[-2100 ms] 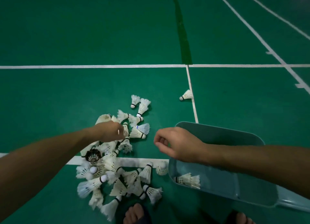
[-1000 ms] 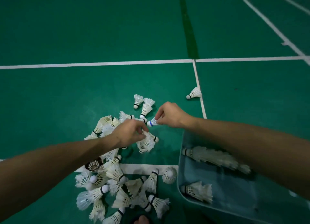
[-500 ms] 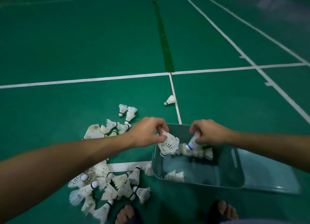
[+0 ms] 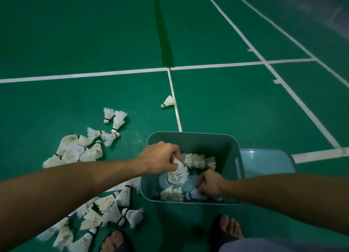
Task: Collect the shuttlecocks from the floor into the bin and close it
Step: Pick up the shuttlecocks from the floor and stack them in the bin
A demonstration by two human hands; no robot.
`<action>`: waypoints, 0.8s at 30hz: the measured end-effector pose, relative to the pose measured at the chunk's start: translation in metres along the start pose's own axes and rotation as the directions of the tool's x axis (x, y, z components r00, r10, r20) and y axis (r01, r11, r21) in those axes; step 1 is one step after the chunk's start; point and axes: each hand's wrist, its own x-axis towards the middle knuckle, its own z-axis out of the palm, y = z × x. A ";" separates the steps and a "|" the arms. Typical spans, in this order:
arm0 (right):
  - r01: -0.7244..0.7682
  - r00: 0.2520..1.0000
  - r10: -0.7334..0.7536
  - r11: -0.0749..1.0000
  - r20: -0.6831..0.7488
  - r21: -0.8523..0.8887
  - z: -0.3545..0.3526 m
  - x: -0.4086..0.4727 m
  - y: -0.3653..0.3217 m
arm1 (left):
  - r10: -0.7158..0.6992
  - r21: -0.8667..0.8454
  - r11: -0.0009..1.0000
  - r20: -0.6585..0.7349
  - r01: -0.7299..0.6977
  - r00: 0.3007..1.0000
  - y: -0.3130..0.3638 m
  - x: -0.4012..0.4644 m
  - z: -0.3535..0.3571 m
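Over open grey-green plastic bin (image 4: 190, 138): left hand (image 4: 160, 160) pinches white feathered shuttlecocks (image 4: 178, 174); right hand (image 4: 209, 184) grips blue-banded shuttlecock (image 4: 192, 196) inside.

White feathered shuttlecocks (image 4: 90, 151) lie heaped at lower left — one stray (image 4: 168, 102) at centre; several rest inside the open grey-green bin (image 4: 190, 138), lower centre.

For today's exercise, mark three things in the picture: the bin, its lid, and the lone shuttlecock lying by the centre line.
bin (image 4: 190, 138): head view, on its far rim.
lid (image 4: 264, 161): head view, on its bare inner face.
lone shuttlecock (image 4: 168, 101): head view, on its feather skirt.
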 end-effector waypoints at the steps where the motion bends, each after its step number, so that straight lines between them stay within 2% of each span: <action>1: -0.019 1.000 0.019 1.000 -0.004 0.016 0.004 0.004 0.001 | 0.000 -0.006 1.000 -0.003 0.000 1.000 0.000 0.003 0.000; 11: -0.040 0.997 0.029 0.986 0.068 0.164 0.038 0.036 -0.009 | -0.023 -0.001 1.000 -0.020 0.023 1.000 -0.014 0.001 0.003; 17: 0.018 0.991 -0.038 0.988 0.130 0.150 0.033 0.040 -0.020 | 0.008 0.006 1.000 0.010 -0.008 1.000 -0.024 0.000 0.002; 18: 0.069 0.992 -0.076 0.995 0.099 0.075 0.026 0.039 -0.023 | 0.015 0.008 1.000 0.022 -0.015 1.000 -0.026 -0.001 0.001; 20: 0.218 0.971 -0.227 0.969 -0.071 -0.113 0.004 0.028 -0.032 | 0.023 0.007 1.000 0.039 -0.023 0.999 -0.030 -0.004 0.000; 22: 0.409 0.864 -0.438 0.898 -0.247 -0.162 -0.019 0.007 -0.044 | 0.032 -0.010 0.999 0.055 -0.031 0.998 -0.033 -0.004 0.000; 24: 0.578 0.757 -0.604 0.797 -0.249 -0.175 -0.037 -0.013 -0.054 | 0.049 -0.059 0.997 0.077 -0.044 0.996 -0.035 -0.004 0.000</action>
